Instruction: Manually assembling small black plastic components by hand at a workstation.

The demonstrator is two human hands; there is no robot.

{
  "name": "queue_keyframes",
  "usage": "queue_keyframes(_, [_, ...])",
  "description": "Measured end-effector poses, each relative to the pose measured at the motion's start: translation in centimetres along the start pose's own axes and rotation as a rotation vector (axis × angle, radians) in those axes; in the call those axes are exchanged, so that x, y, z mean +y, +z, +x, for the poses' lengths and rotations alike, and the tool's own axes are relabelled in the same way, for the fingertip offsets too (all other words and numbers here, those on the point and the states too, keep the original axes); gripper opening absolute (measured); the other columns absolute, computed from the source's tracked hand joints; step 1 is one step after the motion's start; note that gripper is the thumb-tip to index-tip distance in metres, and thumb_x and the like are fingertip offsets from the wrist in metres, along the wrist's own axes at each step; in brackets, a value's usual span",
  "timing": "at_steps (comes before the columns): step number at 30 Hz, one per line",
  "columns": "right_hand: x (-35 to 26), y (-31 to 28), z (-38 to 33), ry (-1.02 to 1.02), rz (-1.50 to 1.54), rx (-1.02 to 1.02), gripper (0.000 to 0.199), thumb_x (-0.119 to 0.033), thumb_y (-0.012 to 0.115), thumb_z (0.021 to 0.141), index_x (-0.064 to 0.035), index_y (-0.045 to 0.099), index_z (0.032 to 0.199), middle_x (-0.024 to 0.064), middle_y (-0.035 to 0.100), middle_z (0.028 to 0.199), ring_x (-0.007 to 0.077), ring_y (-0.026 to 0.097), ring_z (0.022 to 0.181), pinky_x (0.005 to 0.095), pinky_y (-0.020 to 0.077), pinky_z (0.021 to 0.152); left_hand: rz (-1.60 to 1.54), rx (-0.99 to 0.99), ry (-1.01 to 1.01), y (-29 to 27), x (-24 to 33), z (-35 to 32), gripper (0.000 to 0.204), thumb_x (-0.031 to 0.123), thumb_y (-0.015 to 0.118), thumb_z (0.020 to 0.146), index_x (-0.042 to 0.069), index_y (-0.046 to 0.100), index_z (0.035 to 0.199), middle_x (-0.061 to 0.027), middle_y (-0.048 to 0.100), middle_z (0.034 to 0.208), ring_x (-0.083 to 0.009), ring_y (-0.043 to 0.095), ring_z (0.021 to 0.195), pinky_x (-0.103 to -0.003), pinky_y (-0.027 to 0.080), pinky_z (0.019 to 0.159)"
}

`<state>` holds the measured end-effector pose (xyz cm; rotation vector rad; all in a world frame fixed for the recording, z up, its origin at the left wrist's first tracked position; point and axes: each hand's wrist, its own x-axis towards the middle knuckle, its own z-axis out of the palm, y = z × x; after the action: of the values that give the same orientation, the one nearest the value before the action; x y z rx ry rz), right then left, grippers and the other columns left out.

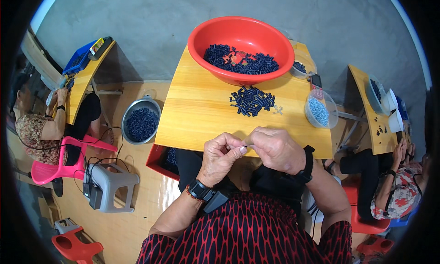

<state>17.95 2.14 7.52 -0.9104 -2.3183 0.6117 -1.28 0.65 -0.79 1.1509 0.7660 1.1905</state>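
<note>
Table of yellow wood stands mid-scene as I watch from afar. At its near edge, I see the left hand pinching a small dark piece between thumb and fingertips. The right hand has its fingers curled in against the same spot; I cannot tell whether they grip the piece too. Beyond the hands lies a loose pile of dark navy pieces, and just beyond that sits a red basin partly filled with similar ones. To the right, a clear cup holds light blue bits. On the floor at left is a metal bowl of dark pieces. A person sits farther left, and another person sits to the right.
</note>
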Motion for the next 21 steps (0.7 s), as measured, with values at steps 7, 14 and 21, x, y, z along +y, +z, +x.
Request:
queue_keyframes(7, [1.6, 2.8, -1.8, 0.495, 0.699, 0.174, 0.012, -0.004, 0.065, 0.093, 0.0041, 0.064, 0.101, 0.0064, 0.070, 0.086, 0.0093, 0.067, 0.071, 0.0234, 0.0544, 0.064, -0.243, 0.052, -0.079, 0.2, -1.1, 0.1, 0.007, -0.003, 0.070, 0.089, -0.001, 0.064, 0.092, -0.0073, 0.067, 0.084, -0.0116, 0.062, 0.070, -0.025, 0.053, 0.064])
queue_keyframes(14, [2.4, 4.0, -1.9, 0.403, 0.599, 0.236, 0.007, -0.003, 0.068, 0.092, 0.0030, 0.067, 0.095, 0.0051, 0.069, 0.082, 0.0074, 0.065, 0.072, 0.0226, 0.0532, 0.065, -0.296, 0.075, -0.084, 0.0, -1.5, 0.2, 0.007, -0.003, 0.069, 0.090, -0.001, 0.064, 0.094, -0.0076, 0.067, 0.083, -0.0121, 0.062, 0.069, -0.025, 0.054, 0.064])
queue_keyframes(21, [3.1, 4.8, -1.8, 0.405, 0.541, 0.257, 0.007, -0.004, 0.071, 0.087, 0.0009, 0.068, 0.092, 0.0054, 0.068, 0.082, 0.0071, 0.061, 0.072, 0.0253, 0.0494, 0.063, -0.306, 0.086, -0.081, -0.4, -1.8, 0.4, 0.007, -0.003, 0.069, 0.090, 0.000, 0.063, 0.094, -0.0076, 0.067, 0.082, -0.0121, 0.062, 0.068, -0.026, 0.054, 0.064])
